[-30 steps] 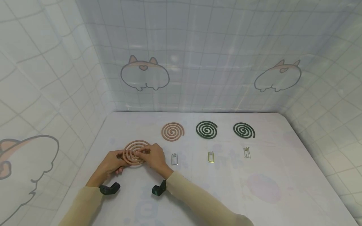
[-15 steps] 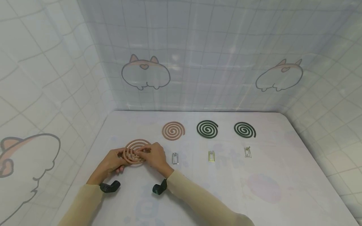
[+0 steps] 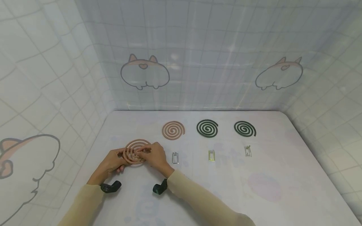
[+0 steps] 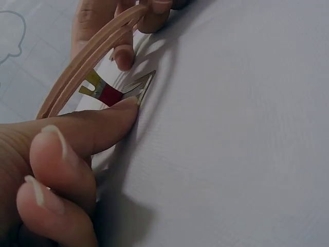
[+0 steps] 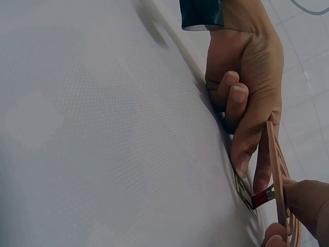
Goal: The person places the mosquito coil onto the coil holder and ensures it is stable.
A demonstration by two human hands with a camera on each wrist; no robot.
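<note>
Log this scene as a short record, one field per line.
Left hand: touches the metal stand
Right hand: pinches the held brown coil
Stand's tab: red and yellow, raised toward the coil; contact unclear
Back row, left to right: loose brown coil, middle green coil, right green coil
Front row, left to right: silvery stand, gold stand, second silvery stand
Surface: white table
</note>
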